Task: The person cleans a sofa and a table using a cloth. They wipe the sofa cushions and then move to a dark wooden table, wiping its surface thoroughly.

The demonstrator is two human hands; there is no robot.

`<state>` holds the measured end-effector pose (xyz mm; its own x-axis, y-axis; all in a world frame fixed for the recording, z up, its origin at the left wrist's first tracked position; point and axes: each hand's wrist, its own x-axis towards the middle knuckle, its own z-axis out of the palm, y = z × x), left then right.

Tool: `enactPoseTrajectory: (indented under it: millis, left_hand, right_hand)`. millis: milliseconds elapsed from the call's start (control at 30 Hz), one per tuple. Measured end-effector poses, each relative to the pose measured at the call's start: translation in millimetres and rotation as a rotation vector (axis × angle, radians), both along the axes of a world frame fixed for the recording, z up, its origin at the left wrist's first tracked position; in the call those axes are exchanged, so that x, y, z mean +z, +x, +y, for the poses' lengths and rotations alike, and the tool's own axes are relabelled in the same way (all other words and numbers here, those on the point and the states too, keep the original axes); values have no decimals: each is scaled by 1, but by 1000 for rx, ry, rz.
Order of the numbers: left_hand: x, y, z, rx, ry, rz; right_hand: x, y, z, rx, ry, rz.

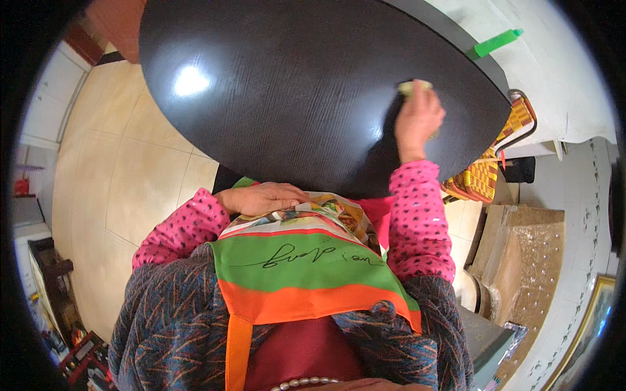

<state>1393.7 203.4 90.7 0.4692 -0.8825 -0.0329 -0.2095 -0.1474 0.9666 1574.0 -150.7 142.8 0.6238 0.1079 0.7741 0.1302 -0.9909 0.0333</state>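
Note:
My right hand (419,119) holds a pale yellow-green cloth or sponge (415,87) against the dark wood-grain tabletop (274,93), toward its right end. Most of that piece is hidden under my fingers, so I cannot tell which it is. Across my belly, my left hand (264,199) lies flat on the printed apron (293,254), close to the table's near edge, with nothing seen in it. The apron is green and orange, with food pictures, and bears handwriting. Pink dotted sleeve covers (419,210) reach to both wrists.
A green tube or bottle (498,44) lies beyond the table's right edge. Woven chairs (481,176) stand by the table's right end. Behind them is a brown sofa (528,254). Pale floor tiles (132,171) spread to the left, and a grey box (489,342) stands at lower right.

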Motion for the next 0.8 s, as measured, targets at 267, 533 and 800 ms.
enactPoseTrajectory:
  millis: [267, 533, 800]
  left_hand:
    - [-1, 5, -2, -90, 185, 177]
    - [1, 1, -1, -69, 70, -13]
    - [-12, 1, -1, -53, -85, -25]
  right_hand:
    - [-37, -143, 153, 945, -195, 462]
    - [-11, -101, 95, 807, -234, 479]
    - [28, 43, -25, 12, 168, 89]
